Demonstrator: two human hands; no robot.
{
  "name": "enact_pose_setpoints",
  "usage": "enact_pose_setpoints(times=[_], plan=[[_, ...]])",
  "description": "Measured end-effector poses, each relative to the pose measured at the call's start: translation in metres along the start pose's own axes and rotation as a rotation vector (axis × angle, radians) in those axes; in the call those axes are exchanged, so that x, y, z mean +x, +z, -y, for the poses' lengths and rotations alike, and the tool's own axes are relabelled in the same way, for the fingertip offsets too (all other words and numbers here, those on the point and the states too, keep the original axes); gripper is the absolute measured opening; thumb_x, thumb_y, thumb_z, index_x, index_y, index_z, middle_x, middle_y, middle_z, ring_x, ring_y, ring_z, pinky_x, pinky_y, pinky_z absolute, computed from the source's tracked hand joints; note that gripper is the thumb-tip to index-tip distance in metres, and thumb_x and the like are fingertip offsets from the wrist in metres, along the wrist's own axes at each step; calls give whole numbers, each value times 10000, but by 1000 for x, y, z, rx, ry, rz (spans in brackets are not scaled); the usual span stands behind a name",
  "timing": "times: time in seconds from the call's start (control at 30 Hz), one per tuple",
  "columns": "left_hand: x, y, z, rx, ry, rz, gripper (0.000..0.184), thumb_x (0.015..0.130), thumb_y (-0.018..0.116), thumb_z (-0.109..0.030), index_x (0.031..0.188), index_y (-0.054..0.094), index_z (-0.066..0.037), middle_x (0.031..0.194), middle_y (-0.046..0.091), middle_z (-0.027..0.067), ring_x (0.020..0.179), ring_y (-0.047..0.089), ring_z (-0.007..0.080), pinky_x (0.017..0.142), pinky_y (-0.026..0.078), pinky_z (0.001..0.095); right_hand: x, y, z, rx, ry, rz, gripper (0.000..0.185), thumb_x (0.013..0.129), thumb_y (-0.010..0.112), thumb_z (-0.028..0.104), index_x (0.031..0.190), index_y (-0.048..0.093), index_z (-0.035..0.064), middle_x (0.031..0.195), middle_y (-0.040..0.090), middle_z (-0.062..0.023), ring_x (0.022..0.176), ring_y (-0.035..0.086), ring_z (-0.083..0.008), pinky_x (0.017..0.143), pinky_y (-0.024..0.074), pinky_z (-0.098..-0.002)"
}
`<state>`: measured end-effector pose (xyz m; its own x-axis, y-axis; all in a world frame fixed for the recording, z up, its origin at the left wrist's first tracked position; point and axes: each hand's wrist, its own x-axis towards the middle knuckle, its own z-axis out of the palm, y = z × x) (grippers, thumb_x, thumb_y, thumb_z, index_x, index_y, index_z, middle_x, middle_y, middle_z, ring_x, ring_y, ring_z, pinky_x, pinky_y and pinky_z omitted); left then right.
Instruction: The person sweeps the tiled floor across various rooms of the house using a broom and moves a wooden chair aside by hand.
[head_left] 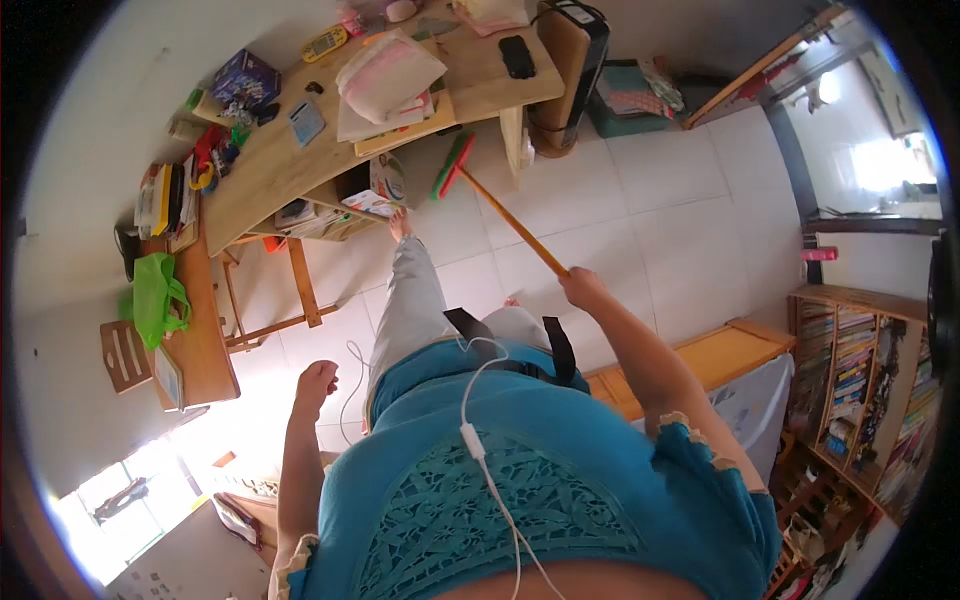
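A broom [515,225] with an orange-brown handle slants away from me. My right hand [583,288] is closed round the near end of its handle. The red and green broom head [453,166] is by the desk's front edge, above the pale tiled floor [640,245]. On the other side of my body, my left hand [317,379] hangs in a loose fist, with nothing visible in it. A thin white cable loops between that hand and my leg.
A wooden desk [275,165] ahead carries papers, a phone [517,57] and toys. A box [375,183] stands beneath it, near my bare foot [401,224]. Wooden stool legs [302,283] are at left. A bookshelf [860,385] and a low wooden piece [735,345] are at right.
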<state>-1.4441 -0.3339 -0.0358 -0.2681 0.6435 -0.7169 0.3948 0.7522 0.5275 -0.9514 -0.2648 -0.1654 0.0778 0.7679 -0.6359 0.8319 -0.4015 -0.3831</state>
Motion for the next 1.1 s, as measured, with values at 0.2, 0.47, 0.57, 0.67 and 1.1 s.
enact_pose_setpoints(times=[0.2, 0.47, 0.57, 0.67, 1.1], plan=[[-44, -26, 28, -62, -112, -88, 184, 784, 516, -194, 852, 552, -27, 635, 516, 38, 517, 454, 85, 477, 391, 205, 83, 32, 110, 347, 69, 24, 272, 790, 422, 233, 814, 528, -16, 641, 563, -179, 535, 560, -293, 481, 439, -392], [-64, -62, 63, -36, -220, -50, 145, 794, 498, -159, 833, 539, -25, 614, 489, 17, 512, 436, 81, 468, 372, 201, 73, 125, 124, 457, 302, 193, 272, 787, 383, 168, 943, 503, -19, 826, 569, -209, 674, 587, -299, 559, 471, -373], [-44, -82, 84, -45, -178, 30, 149, 799, 500, -166, 838, 538, -27, 628, 494, 16, 527, 443, 81, 471, 374, 203, 40, 191, 59, 415, 188, 8, 287, 814, 391, 249, 883, 496, -10, 744, 552, -189, 607, 556, -298, 494, 433, -387], [-23, -102, 109, -59, -137, 60, 142, 803, 508, -175, 839, 543, -42, 636, 500, 14, 540, 452, 77, 484, 384, 201, -48, 185, 59, 328, 241, 30, 318, 835, 384, 306, 818, 488, 6, 613, 541, -159, 489, 552, -268, 387, 415, -387], [-19, -193, 227, -47, -122, 85, 127, 793, 515, -165, 804, 546, -42, 614, 502, 13, 513, 449, 71, 458, 381, 197, 22, 212, 179, 402, 455, 182, 320, 824, 354, 287, 834, 500, 2, 573, 537, -147, 436, 524, -253, 368, 405, -371]])
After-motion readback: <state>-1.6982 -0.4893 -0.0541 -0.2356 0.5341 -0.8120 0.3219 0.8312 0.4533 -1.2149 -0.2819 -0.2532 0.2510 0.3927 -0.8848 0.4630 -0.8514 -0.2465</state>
